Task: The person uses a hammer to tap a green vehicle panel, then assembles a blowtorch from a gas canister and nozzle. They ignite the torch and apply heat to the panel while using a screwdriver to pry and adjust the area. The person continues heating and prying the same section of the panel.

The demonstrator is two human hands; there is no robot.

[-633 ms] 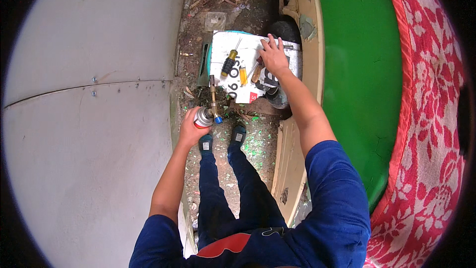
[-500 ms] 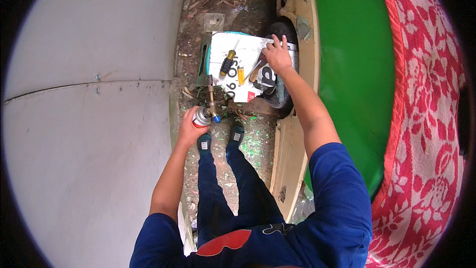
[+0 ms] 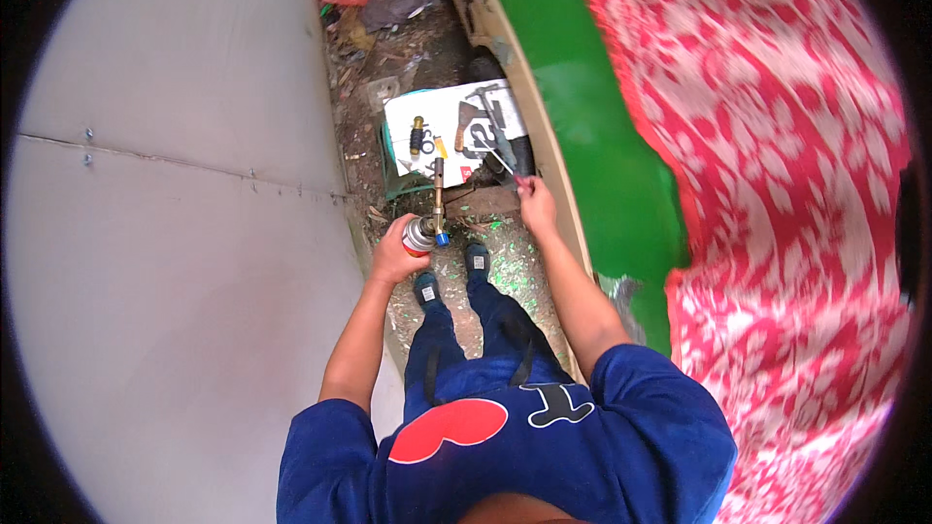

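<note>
Left hand (image 3: 393, 254) wrapped around a gas can (image 3: 418, 236), torch nozzle (image 3: 439, 196) pointing forward just beside that grip, right hand (image 3: 537, 206) closed on a thin tool (image 3: 502, 161), its shaft slanting forward-left, white board (image 3: 443, 109) beyond both grips, scraper (image 3: 462, 128) lying on it.

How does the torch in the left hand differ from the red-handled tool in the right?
The torch is bulky, with a canister; the red-handled tool is slender. The torch's tube looks brassy; the red-handled tool's shaft, silvery. Both are held, pointing toward the white panel.
</note>
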